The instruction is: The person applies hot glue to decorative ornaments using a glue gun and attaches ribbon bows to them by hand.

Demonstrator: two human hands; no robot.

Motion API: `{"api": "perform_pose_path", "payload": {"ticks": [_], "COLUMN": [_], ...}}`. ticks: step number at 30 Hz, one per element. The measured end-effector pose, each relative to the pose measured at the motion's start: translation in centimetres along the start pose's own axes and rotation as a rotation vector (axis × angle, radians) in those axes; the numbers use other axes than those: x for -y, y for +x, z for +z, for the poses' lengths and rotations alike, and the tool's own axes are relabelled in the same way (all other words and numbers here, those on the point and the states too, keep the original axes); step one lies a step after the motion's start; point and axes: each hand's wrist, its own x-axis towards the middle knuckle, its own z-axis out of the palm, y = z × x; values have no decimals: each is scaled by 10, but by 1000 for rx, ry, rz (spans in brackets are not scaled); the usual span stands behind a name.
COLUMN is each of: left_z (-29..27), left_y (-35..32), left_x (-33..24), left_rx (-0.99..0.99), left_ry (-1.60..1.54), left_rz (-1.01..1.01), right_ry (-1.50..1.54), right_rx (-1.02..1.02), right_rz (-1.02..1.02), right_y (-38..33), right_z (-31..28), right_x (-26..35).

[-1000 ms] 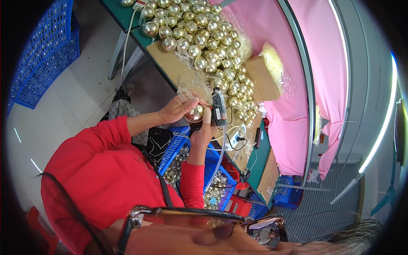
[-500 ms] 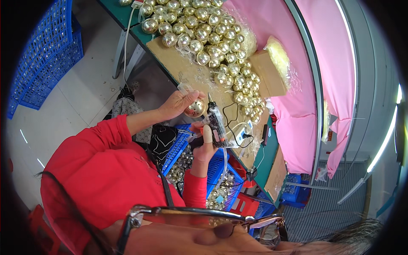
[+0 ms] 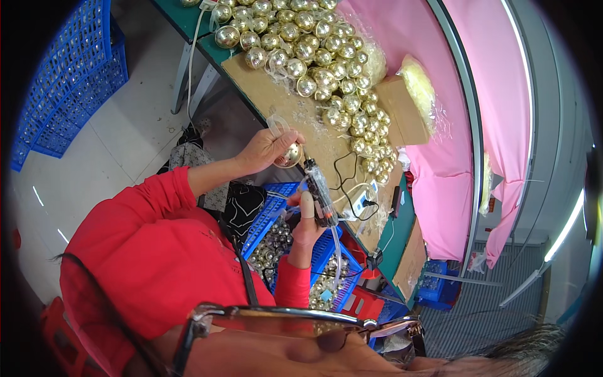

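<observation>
Pinched in the fingers of my left hand (image 3: 269, 151) is a shiny gold ball (image 3: 290, 155), with a clear plastic strip (image 3: 275, 125) standing out above the fingers. My right hand (image 3: 306, 223) is wrapped round a black hot glue gun (image 3: 321, 191) covered in clear plastic. A pale cover sits on one finger of that hand. The gun's front end is close beside the ball; whether its tip touches cannot be made out. From the gun's rear sticks a long translucent glue stick (image 3: 339, 251).
Many gold balls (image 3: 308, 50) are heaped on the cardboard-covered table (image 3: 286, 103), beside a cardboard box (image 3: 402, 113). A power strip (image 3: 361, 204) and black cable lie right of the gun. Blue crates (image 3: 260, 229) of balls stand below the table edge; tall blue crates (image 3: 69, 81) stand far left.
The glue gun has shifted slightly down and tilted, so its front end now points at the ball's right side instead of past it. My left hand keeps hold of the ball.
</observation>
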Motion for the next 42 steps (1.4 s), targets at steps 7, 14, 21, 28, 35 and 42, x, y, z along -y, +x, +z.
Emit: {"api": "perform_pose_path", "payload": {"ticks": [7,14,21,28,35,42], "left_z": [-3,-2,1,-2,-4,-3], "left_y": [2,2,-1,0,0,0], "left_x": [-6,-5,-8,-1,-7,-4], "left_rx": [-43,-53,-46,-61,-86,-72], "left_ry": [125,148,103,115,222,200], "left_rz": [16,81,30,72,108,163], "right_ry": [-43,11,41,28,35,-26], "right_rx": [24,47,43,36,51,94], "right_rz": [7,79,97,89,102,106], "right_y": [-6,-6,-5,-7,-8,-5], "right_z": [-5,-4,-3,-3,-1,-7], "right_x": [-3,-6,-17,-18,-10,-20]}}
